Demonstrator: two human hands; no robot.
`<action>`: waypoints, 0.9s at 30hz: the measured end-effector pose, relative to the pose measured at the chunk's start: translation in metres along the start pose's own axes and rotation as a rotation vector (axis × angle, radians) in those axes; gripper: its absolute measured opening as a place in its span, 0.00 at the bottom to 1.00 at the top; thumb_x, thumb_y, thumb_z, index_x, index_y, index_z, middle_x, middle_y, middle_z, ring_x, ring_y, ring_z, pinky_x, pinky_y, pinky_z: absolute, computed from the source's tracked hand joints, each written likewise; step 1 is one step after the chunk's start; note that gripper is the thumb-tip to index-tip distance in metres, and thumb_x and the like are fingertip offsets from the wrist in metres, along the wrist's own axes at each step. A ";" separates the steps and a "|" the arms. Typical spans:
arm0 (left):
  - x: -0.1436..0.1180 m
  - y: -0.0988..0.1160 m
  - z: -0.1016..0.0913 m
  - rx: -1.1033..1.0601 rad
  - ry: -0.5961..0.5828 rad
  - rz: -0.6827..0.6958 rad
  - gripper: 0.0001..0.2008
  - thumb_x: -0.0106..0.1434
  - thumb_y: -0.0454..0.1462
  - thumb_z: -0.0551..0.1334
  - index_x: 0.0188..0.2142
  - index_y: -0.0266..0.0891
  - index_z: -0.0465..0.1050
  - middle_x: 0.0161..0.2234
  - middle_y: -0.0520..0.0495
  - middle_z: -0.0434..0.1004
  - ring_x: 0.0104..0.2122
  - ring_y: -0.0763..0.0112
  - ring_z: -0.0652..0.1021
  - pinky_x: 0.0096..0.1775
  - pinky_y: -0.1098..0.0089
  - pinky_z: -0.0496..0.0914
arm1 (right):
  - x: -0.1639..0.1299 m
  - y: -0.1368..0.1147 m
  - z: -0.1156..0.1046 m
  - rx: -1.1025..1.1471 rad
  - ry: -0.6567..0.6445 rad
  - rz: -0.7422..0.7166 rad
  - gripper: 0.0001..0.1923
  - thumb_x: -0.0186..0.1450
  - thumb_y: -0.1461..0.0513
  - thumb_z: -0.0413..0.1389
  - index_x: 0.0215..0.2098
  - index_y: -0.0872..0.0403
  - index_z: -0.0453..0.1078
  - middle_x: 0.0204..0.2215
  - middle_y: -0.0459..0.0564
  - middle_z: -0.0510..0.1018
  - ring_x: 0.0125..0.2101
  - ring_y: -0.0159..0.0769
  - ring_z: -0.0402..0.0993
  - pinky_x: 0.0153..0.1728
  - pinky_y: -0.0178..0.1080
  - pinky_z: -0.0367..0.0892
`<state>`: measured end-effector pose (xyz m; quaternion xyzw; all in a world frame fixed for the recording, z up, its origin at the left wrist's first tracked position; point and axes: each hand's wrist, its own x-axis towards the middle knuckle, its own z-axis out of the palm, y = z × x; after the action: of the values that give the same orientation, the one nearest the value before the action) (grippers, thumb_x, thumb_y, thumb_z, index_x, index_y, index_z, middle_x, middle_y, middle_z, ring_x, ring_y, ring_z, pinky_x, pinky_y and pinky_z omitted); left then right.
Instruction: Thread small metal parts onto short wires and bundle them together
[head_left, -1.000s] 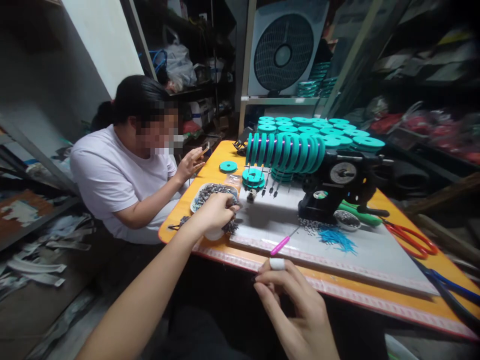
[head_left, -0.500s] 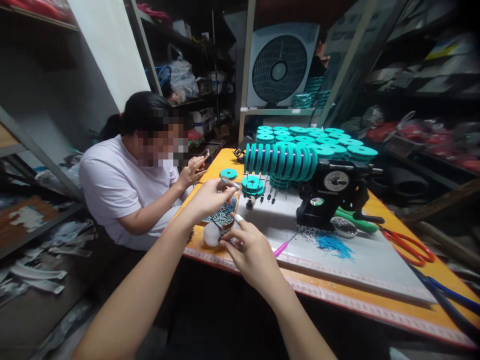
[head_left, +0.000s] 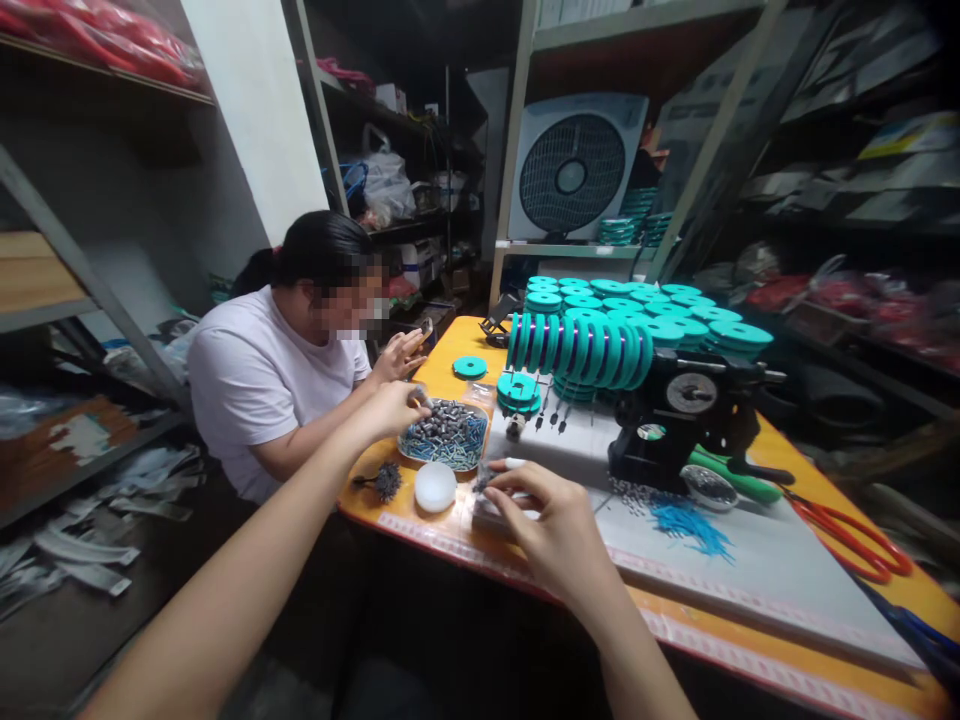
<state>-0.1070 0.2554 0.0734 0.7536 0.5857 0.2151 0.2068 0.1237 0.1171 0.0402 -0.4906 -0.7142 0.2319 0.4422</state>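
Note:
My left hand (head_left: 401, 407) is closed in a pinch at the far left corner of a tray (head_left: 442, 465). The tray holds many small grey metal pieces and bluish screw-like pieces. Whatever the left fingers hold is hidden. My right hand (head_left: 555, 510) pinches a small dark piece (head_left: 482, 480) at the left edge of the grey board (head_left: 750, 580); its exact kind is too small to tell. One right finger has a white wrap on it. Between the hands stands a round white tub (head_left: 435, 488), and left of it lies a dark spiky cluster (head_left: 386, 482).
A black winding machine (head_left: 652, 420) carries a row of teal spools (head_left: 577, 350), with thin lines hanging below. More teal spools (head_left: 622, 295) are stacked behind. Blue strips (head_left: 694, 525) and orange-handled scissors (head_left: 855, 540) lie at right. A co-worker (head_left: 281, 370) sits at left holding a phone-like object.
My hands have moved apart: the left back to the tray's far left corner, the right to the right of the white tub. The view has shifted slightly.

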 end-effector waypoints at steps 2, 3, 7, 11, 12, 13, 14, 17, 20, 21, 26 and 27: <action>0.003 0.001 0.010 0.088 -0.077 -0.020 0.14 0.64 0.45 0.66 0.32 0.33 0.73 0.29 0.51 0.75 0.32 0.72 0.76 0.41 0.66 0.73 | -0.002 0.005 -0.012 -0.026 0.038 0.003 0.11 0.67 0.60 0.57 0.32 0.58 0.78 0.41 0.54 0.80 0.42 0.32 0.80 0.35 0.27 0.75; 0.004 0.002 0.014 0.118 -0.105 -0.031 0.16 0.64 0.45 0.66 0.30 0.33 0.72 0.27 0.52 0.74 0.30 0.73 0.75 0.39 0.67 0.73 | -0.003 0.008 -0.016 -0.039 0.051 0.008 0.11 0.66 0.60 0.57 0.32 0.58 0.78 0.40 0.54 0.80 0.40 0.32 0.80 0.34 0.28 0.75; 0.007 0.003 0.019 0.142 -0.145 -0.056 0.16 0.64 0.45 0.66 0.29 0.33 0.71 0.25 0.53 0.71 0.28 0.75 0.73 0.36 0.70 0.72 | -0.013 0.017 -0.025 -0.059 0.082 0.031 0.13 0.66 0.58 0.58 0.30 0.57 0.79 0.40 0.55 0.78 0.36 0.30 0.78 0.27 0.26 0.71; 0.000 0.009 0.010 0.020 -0.055 -0.040 0.13 0.63 0.41 0.66 0.28 0.34 0.70 0.26 0.53 0.70 0.28 0.75 0.72 0.36 0.70 0.70 | -0.031 0.007 -0.026 0.001 0.084 0.045 0.15 0.69 0.54 0.55 0.33 0.56 0.77 0.47 0.55 0.74 0.30 0.22 0.75 0.24 0.24 0.70; -0.007 0.014 0.008 -0.033 -0.009 -0.033 0.12 0.62 0.40 0.66 0.28 0.34 0.69 0.27 0.52 0.70 0.29 0.75 0.71 0.37 0.70 0.69 | -0.037 0.002 -0.025 0.039 0.077 0.046 0.15 0.69 0.54 0.55 0.34 0.56 0.77 0.46 0.54 0.74 0.30 0.22 0.74 0.25 0.23 0.70; -0.017 0.020 0.007 -0.097 0.037 -0.027 0.11 0.61 0.39 0.67 0.28 0.34 0.68 0.28 0.52 0.70 0.30 0.75 0.71 0.37 0.70 0.69 | -0.043 -0.003 -0.025 0.084 0.074 0.044 0.14 0.69 0.54 0.55 0.35 0.55 0.77 0.43 0.52 0.75 0.30 0.21 0.74 0.26 0.22 0.70; -0.030 0.027 0.008 -0.173 0.079 -0.019 0.10 0.59 0.38 0.67 0.29 0.35 0.68 0.30 0.51 0.71 0.30 0.75 0.71 0.37 0.71 0.68 | -0.049 -0.008 -0.025 0.119 0.076 0.040 0.13 0.69 0.54 0.55 0.35 0.54 0.77 0.39 0.50 0.76 0.30 0.21 0.74 0.27 0.22 0.70; -0.081 0.051 0.027 -0.455 0.062 -0.028 0.13 0.59 0.43 0.64 0.36 0.37 0.67 0.33 0.50 0.71 0.28 0.77 0.71 0.32 0.75 0.67 | -0.066 -0.022 -0.025 0.145 0.077 0.024 0.10 0.69 0.57 0.56 0.35 0.53 0.76 0.31 0.47 0.75 0.30 0.22 0.74 0.28 0.20 0.67; -0.133 0.068 0.058 -0.691 -0.075 -0.107 0.19 0.61 0.50 0.62 0.41 0.39 0.63 0.21 0.60 0.55 0.17 0.83 0.56 0.20 0.78 0.51 | -0.080 -0.030 -0.024 0.090 0.108 0.008 0.09 0.69 0.60 0.55 0.34 0.53 0.75 0.29 0.46 0.75 0.30 0.22 0.73 0.29 0.21 0.66; -0.147 0.071 0.068 -0.910 -0.148 -0.191 0.21 0.59 0.50 0.66 0.42 0.40 0.62 0.20 0.63 0.52 0.16 0.85 0.52 0.20 0.78 0.48 | -0.084 -0.031 -0.023 0.062 0.129 0.000 0.08 0.69 0.61 0.55 0.33 0.53 0.74 0.29 0.45 0.75 0.30 0.22 0.73 0.28 0.21 0.66; -0.184 0.082 0.096 -1.304 -0.255 -0.381 0.27 0.48 0.51 0.75 0.36 0.37 0.67 0.17 0.64 0.50 0.15 0.90 0.48 0.19 0.81 0.43 | -0.099 -0.030 -0.023 -0.058 0.117 -0.014 0.09 0.69 0.63 0.54 0.32 0.54 0.73 0.26 0.45 0.74 0.28 0.23 0.71 0.25 0.24 0.62; -0.187 0.085 0.098 -1.334 -0.236 -0.418 0.28 0.46 0.50 0.76 0.35 0.36 0.68 0.17 0.63 0.53 0.15 0.91 0.49 0.19 0.81 0.43 | -0.101 -0.029 -0.023 -0.070 0.105 -0.023 0.08 0.69 0.64 0.54 0.32 0.54 0.72 0.25 0.45 0.73 0.27 0.23 0.71 0.25 0.24 0.63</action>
<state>-0.0258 0.0487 0.0255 0.3560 0.4352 0.4008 0.7233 0.1419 0.0109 0.0332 -0.5092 -0.7030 0.1756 0.4644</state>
